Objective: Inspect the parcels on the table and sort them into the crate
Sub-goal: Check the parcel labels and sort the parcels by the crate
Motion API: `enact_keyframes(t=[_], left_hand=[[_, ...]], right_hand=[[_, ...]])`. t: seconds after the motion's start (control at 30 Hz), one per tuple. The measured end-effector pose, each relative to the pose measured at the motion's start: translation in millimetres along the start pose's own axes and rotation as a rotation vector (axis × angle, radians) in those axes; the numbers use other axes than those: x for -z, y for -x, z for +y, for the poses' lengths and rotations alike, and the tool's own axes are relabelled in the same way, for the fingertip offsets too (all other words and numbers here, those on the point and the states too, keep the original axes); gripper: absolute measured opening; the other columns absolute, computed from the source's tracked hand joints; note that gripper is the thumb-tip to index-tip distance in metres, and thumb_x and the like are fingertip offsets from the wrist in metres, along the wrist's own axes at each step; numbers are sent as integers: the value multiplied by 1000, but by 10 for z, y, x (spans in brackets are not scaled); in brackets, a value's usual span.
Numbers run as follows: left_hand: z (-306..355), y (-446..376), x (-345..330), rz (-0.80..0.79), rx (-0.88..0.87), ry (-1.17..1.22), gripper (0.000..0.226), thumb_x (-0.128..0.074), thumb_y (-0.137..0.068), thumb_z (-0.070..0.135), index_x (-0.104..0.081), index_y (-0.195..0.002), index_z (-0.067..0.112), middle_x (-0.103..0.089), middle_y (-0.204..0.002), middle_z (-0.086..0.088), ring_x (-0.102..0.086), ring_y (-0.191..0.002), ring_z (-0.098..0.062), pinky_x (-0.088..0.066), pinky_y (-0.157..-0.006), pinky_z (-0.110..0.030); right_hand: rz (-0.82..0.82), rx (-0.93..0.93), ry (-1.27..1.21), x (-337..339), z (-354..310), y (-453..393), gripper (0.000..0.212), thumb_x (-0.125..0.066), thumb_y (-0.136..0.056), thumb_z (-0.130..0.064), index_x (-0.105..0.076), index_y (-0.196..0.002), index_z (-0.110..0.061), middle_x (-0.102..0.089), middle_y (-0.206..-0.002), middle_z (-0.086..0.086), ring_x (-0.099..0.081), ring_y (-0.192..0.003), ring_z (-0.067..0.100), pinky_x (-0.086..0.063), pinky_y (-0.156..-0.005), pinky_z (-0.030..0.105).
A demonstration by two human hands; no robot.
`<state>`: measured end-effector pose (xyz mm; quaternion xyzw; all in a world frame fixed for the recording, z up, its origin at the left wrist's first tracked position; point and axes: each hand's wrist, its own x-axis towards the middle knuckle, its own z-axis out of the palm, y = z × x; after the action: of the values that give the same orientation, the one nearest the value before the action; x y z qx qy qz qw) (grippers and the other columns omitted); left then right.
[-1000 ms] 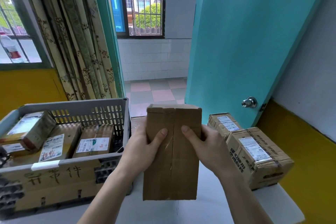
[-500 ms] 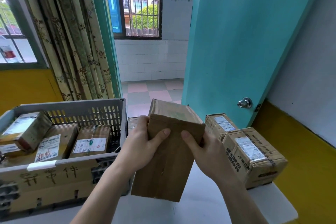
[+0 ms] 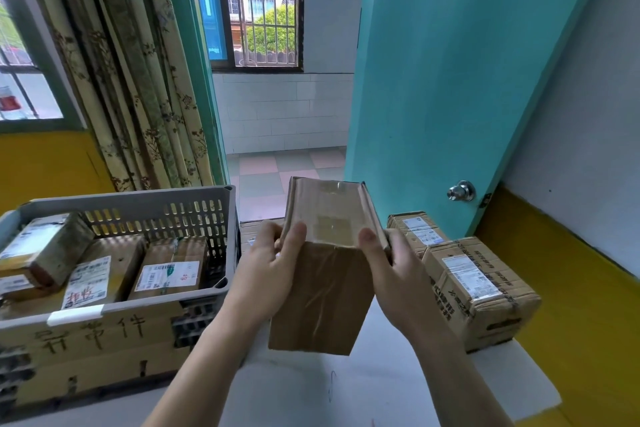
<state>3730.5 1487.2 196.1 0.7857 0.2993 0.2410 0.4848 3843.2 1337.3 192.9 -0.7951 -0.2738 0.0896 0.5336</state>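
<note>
Now both hands, left hand (image 3: 268, 269) and right hand (image 3: 394, 274), grip the parcel (image 3: 323, 274), tipped further back at frame centre: inspection continues, crate (image 3: 131, 196) waits.

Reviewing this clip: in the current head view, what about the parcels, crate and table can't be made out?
- Held parcel: any shipping label; only plain taped faces show, and the left hand and right hand cover its side edges.
- Crate: left end cut off by the frame edge.
- Label text on the crate's parcels and the table parcels: too small and blurred.
- Small parcel behind the held one: mostly hidden.
</note>
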Motion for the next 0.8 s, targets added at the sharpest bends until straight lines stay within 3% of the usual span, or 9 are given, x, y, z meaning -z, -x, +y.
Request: enact_keyframes(t=[0.1,0.13,0.2,0.27,0.33,0.43,0.53,0.7,0.8], left_hand=[[-15,7,-64,-27,-22,93,13,-56,-104,31,-55,-115,25,-67,-102,14,-64,-83,11,-49,-68,-14],[-33,7,-79,-51,-34,149,19,-59,-103,24,-55,-120,28,-69,-110,14,-66,-91,13,-52,-75,-11],[-43,10,-88,-104,-22,222,36,-64,-98,16,-53,-120,42,-69,-124,8,-70,-108,-4,-59,-93,-28],[-14,0,-93,-110,-24,213,46,-63,-98,10,-48,-109,52,-64,-127,8,-68,-110,-12,-60,-94,-37],[-11,-28,-105,-58,-68,137,41,-66,-99,18,-47,-116,50,-56,-126,9,-64,-106,-2,-57,-92,-30],[-41,-88,-119,-2,-102,31,44,-68,-96,38,-55,-138,31,-53,-126,7,-58,-102,5,-51,-86,-18],[-93,-119,-134,11,-85,56,48,-71,-94,42,-57,-139,33,-63,-128,6,-66,-105,-7,-57,-94,-34],[-142,-55,-210,-63,-88,107,43,-73,-95,25,-49,-119,50,-67,-126,16,-67,-105,6,-59,-93,-33],[-173,-21,-204,-101,-88,112,55,-78,-91,22,-48,-130,47,-60,-132,20,-60,-122,1,-57,-100,-40]], right_hand=[[109,-54,-77,17,79,-60,40,-52,-93,-60,-58,-107,-23,-66,-98,-11,-60,-93,-1,-44,-71,19],[130,-54,-75,16,92,-80,37,-57,-94,-56,-60,-110,-23,-67,-101,-11,-61,-95,-1,-46,-75,21],[120,-43,-46,-1,127,-106,32,-61,-95,-51,-63,-114,-25,-69,-106,-10,-63,-97,2,-51,-82,25],[88,-34,-24,-17,180,-112,28,-62,-96,-46,-66,-113,-25,-70,-108,-5,-66,-97,6,-55,-84,25],[64,-33,-36,-22,228,-101,27,-63,-97,-43,-66,-116,-25,-69,-111,-2,-67,-98,8,-57,-81,23],[43,-36,-122,-10,221,-70,28,-68,-96,-33,-62,-123,-28,-70,-113,-7,-69,-100,7,-61,-84,27],[19,-60,-206,7,178,-60,32,-72,-93,-24,-57,-120,-31,-70,-111,-14,-69,-101,5,-60,-85,30],[56,-80,-161,68,152,-129,37,-74,-87,-48,-59,-118,-35,-69,-107,-17,-68,-94,2,-59,-81,29],[51,-50,2,49,209,-160,40,-72,-83,-60,-65,-116,-39,-68,-110,-9,-65,-97,5,-54,-84,28]])
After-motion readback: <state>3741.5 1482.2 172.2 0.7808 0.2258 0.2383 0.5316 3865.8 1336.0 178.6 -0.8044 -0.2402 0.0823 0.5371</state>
